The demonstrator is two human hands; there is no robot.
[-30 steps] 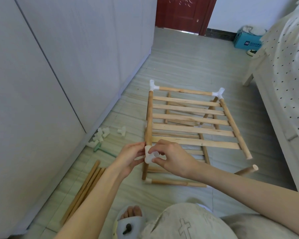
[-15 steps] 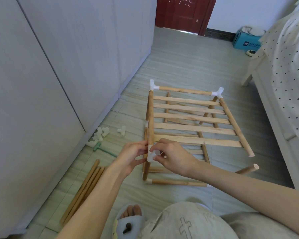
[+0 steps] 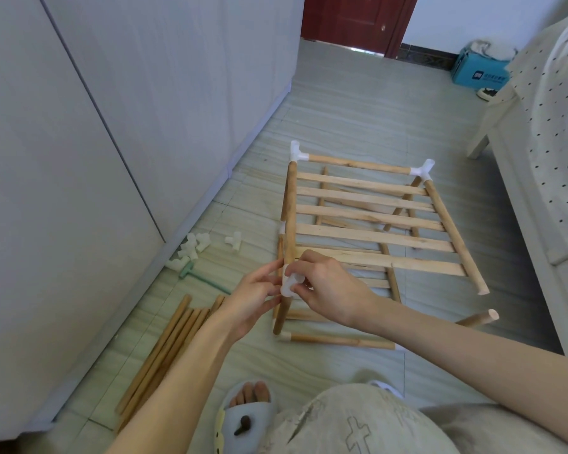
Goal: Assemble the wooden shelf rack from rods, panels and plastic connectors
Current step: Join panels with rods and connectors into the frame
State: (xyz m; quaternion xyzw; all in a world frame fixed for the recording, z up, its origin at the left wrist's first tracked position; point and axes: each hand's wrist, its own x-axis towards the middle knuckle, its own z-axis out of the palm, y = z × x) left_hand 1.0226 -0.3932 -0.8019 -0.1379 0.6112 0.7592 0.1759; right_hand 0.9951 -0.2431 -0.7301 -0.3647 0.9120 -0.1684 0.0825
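Observation:
A half-built wooden rack (image 3: 368, 221) stands on the floor, its upper slatted panel framed by rods with white plastic connectors at the two far corners (image 3: 296, 152). My right hand (image 3: 328, 286) pinches a white connector (image 3: 289, 285) at the near end of the panel's left rod (image 3: 289, 211). My left hand (image 3: 256, 293) holds the same joint from the left, its fingertips on the rod and connector. The near end of the right rod (image 3: 481, 290) is bare. A lower rod (image 3: 338, 340) lies along the floor in front.
Spare rods (image 3: 168, 342) lie bundled on the floor at the left. Several loose white connectors (image 3: 194, 249) and a green mallet (image 3: 200, 278) sit by the grey cabinet wall (image 3: 112, 126). A bed (image 3: 545, 152) flanks the right. My slippered foot (image 3: 246, 411) is below.
Both hands with the connector have risen slightly along the left rod's near end; the raised panel has tipped a little with them.

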